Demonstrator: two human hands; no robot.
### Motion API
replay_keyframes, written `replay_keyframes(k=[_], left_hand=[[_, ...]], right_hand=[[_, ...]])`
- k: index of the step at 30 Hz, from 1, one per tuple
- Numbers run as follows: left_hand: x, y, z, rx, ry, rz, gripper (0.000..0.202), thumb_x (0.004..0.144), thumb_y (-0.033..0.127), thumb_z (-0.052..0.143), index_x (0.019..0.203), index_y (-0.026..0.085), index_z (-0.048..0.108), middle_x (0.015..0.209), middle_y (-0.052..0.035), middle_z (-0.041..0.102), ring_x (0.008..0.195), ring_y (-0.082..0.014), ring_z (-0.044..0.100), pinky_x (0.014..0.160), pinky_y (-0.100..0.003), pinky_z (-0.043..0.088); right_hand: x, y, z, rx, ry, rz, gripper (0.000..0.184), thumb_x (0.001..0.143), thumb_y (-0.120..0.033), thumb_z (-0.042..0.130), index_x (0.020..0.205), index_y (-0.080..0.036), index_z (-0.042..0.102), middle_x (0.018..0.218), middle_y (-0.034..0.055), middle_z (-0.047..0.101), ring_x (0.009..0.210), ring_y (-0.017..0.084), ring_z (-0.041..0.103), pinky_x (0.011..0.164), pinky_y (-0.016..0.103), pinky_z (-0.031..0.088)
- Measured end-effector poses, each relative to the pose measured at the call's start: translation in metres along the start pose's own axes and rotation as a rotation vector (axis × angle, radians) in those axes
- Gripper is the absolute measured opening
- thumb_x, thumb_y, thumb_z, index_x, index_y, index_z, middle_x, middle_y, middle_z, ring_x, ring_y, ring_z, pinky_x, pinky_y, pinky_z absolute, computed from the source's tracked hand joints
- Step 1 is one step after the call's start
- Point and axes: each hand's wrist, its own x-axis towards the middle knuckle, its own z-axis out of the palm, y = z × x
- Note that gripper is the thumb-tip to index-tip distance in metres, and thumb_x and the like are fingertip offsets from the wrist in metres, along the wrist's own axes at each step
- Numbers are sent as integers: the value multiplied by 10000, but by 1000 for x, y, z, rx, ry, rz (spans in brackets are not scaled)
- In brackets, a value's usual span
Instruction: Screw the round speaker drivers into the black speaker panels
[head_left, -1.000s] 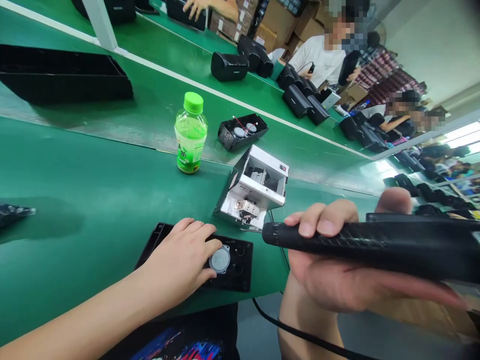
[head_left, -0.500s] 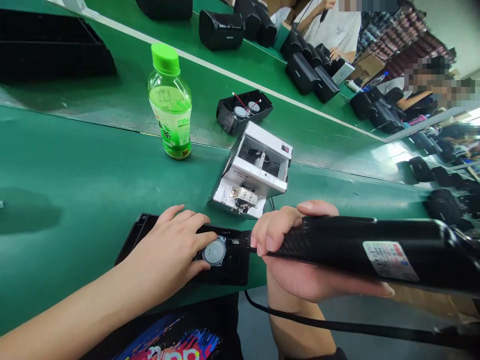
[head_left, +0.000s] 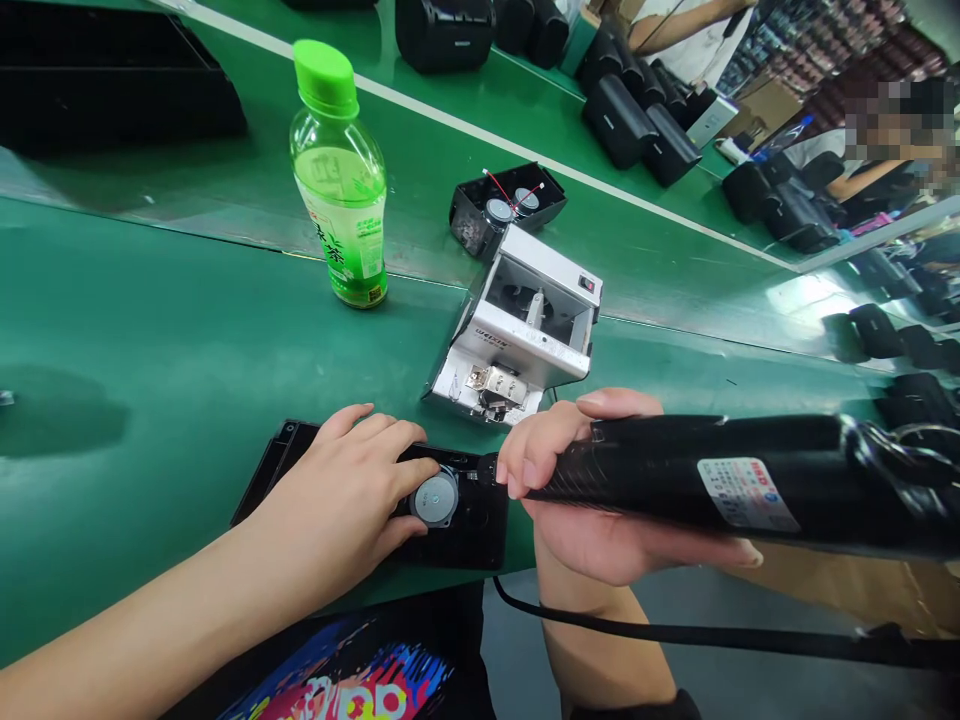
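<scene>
1. We are at a long green desk (head_left: 150,300) in a busy work room. A second green desk (head_left: 420,190) lies past it, with rows of black speaker boxes (head_left: 630,120) on it. A co-worker (head_left: 675,30) stands at the top of our view.
2. Near the front edge of our desk lies a flat black panel (head_left: 465,540). A round metal part (head_left: 435,498) sits on it.
3. Our left hand (head_left: 337,490) rests flat on the panel, with the fingers spread. It is open and holds nothing in its grip. The thumb and fingertips are right by the round metal part.
4. Our right hand (head_left: 577,480) is closed around a black electric screwdriver (head_left: 712,470). Its long body lies almost level, from the right side over to the panel.
5. The tip points left, at the panel's far edge, just beside the round metal part. We cannot tell if it touches. The right hand is nearer to the tip, and our two hands are close together.
6. Past the panel stand a white screw feeder (head_left: 517,330) and a green-capped tea bottle (head_left: 337,170). An open black speaker box (head_left: 506,195) with red wires lies farther back. A black cord (head_left: 675,635) runs below the desk's front edge.
</scene>
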Motion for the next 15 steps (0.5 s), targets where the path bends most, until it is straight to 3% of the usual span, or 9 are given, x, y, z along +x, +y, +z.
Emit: replay_keyframes(k=[15], left_hand=[[3, 1, -3, -13, -45, -28, 416, 800, 242, 947, 1189, 314, 818, 1303, -64, 762, 1206, -362, 736, 1247, -724, 434]], right_hand=[[-4, 10, 4, -16, -35, -30, 659, 919, -882, 676, 1185, -297, 821, 668, -26, 723, 458, 188, 595, 465, 340, 497]])
